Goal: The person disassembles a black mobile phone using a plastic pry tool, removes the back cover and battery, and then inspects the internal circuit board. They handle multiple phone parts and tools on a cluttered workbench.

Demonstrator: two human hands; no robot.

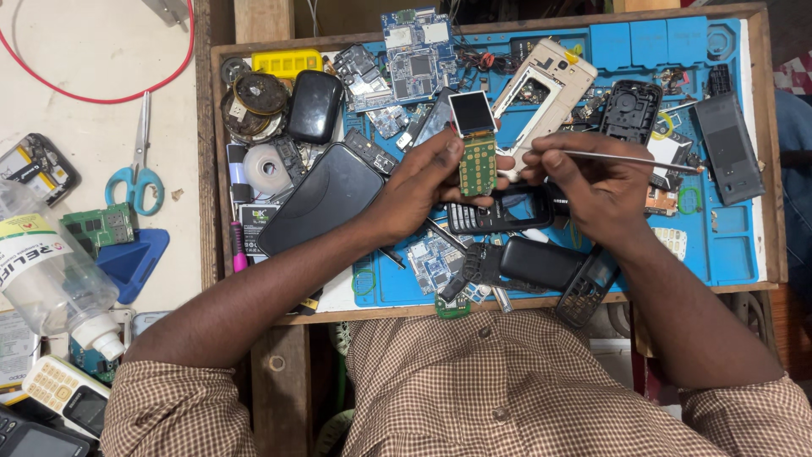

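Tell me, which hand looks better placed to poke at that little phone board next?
Probably the right hand: it grips the thin metal tool beside the board, which the left hand holds.

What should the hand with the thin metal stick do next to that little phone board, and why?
Probably ease the thin metal tool a touch further left onto the phone circuit board. The right hand pinches the tool with its tip already close to the board's right edge, and the left hand holds the board up over the blue mat, screen end away from the person.
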